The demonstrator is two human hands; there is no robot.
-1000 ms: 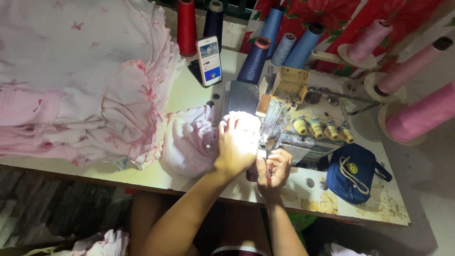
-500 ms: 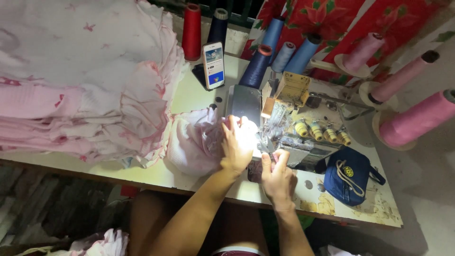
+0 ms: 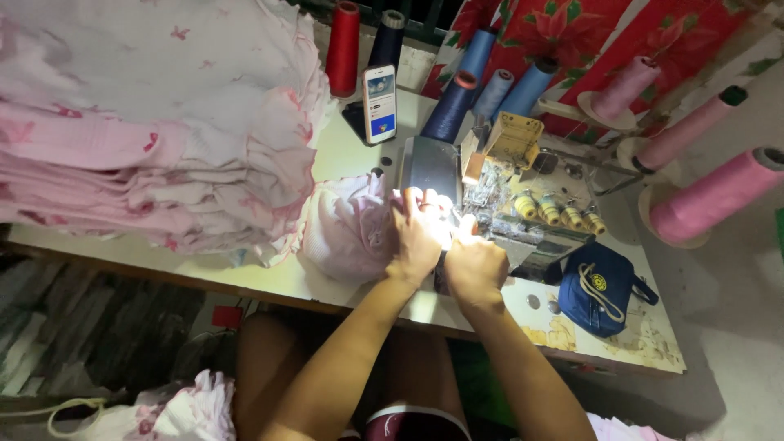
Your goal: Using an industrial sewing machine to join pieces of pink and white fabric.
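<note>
- Stack of pink garments [image 3: 147, 122]: at 10 o'clock on the table [image 3: 343, 155].
- Bunched pink fabric [image 3: 351, 233]: centre, at 9 o'clock of the hands.
- Left hand [image 3: 416, 237]: palm down, fingers spread flat, pressing the fabric's edge.
- Right hand [image 3: 474, 265]: fingers curled at the sewing machine [image 3: 490, 188]; grip hidden by glare.
- Blue pouch [image 3: 600, 286]: at 3 o'clock.

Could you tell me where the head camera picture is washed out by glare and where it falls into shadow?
In the head view, a bright lamp glare burns out the spot by the left hand and right hand at the sewing machine; the pink cloth beside them is well lit; under the table all is dark shadow; the phone screen glows.
</note>
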